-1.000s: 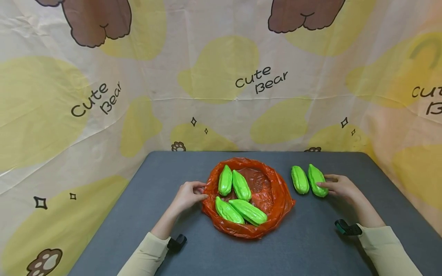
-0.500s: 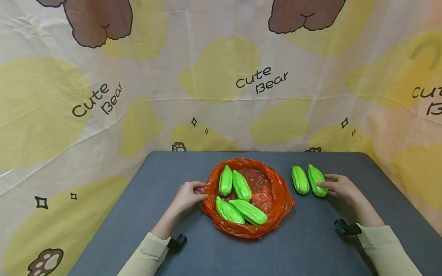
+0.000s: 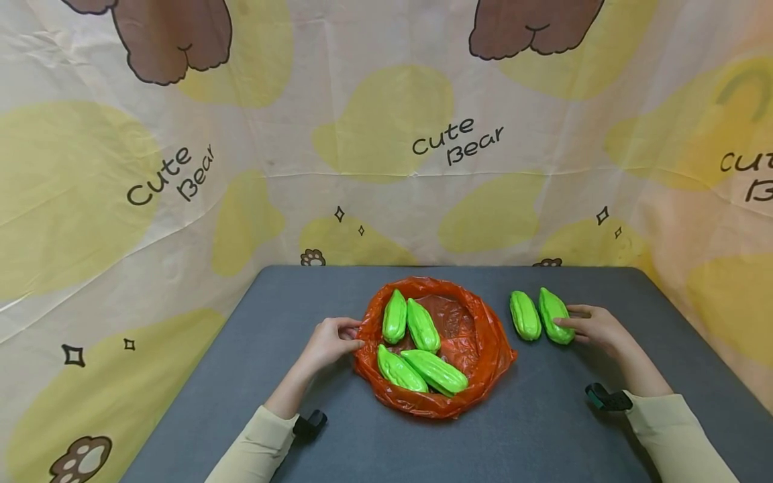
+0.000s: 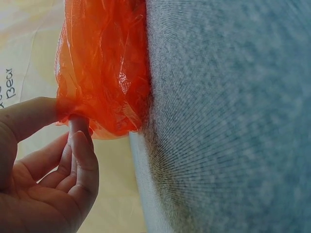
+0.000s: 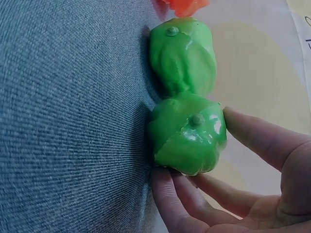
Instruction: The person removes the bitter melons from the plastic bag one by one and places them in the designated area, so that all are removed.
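Nearest: two pale sleeves, a black wrist device at each cuff, over the grey worktop. Red plastic bag sits about midway between the worktop's left and right edges, mouth open, rim crumpled. Four green gourds lie inside it: two at its near side, two toward its far left. Left hand pinches the bag's left side between thumb and fingers. Right hand, toward the worktop's right edge, grips the outer gourd, thumb one side, fingers the other; gourd lies on the worktop. Inner gourd just beside it, bag side, both toward the far right corner; can't tell if they touch. Beyond the far edge: cream-and-yellow backdrop, "Cute Bear" lettering.
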A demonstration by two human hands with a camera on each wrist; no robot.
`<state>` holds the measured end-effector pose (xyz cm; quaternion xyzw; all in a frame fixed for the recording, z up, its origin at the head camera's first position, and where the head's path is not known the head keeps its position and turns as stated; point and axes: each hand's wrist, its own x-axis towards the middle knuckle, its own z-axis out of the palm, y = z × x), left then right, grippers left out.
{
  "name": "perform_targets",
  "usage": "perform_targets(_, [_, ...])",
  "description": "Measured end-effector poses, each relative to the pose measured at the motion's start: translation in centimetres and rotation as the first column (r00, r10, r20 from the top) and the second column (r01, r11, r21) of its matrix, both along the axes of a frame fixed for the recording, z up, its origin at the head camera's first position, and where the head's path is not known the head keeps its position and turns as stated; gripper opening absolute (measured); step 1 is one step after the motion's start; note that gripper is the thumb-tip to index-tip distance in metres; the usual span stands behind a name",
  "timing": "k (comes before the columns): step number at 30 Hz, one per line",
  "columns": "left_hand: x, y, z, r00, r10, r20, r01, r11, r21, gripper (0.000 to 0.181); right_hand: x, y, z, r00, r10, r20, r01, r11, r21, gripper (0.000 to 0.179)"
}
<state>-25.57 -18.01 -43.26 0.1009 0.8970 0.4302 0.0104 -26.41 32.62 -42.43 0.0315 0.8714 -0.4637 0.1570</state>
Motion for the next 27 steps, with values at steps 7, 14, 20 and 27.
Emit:
perform_targets(7, [-0.03,-0.06,-0.03,1.0,-0.002,-0.001,0.002,1.0,0.004,0.035,0.0,-0.05,0.04,1.0,0.0,-0.005,0.0,1.0,0.001,0.087])
perform_targets(14, [-0.03,-0.04,-0.02,1.0,0.005,-0.003,-0.005,1.0,-0.001,0.036,0.11,-0.1,0.1,1.0,-0.002,-0.008,0.002,1.0,-0.015,0.087])
perform_targets(20, [0.02,0.0,0.0,1.0,0.008,-0.002,-0.008,1.0,-0.003,0.035,0.28,-0.2,0.26,1.0,-0.004,-0.006,0.003,1.0,-0.029,0.086])
perform_targets(27, [0.15,0.04,0.04,1.0,0.015,0.006,-0.015,1.0,0.0,0.036,0.19,-0.09,0.31,1.0,-0.005,0.0,0.005,1.0,-0.031,0.087])
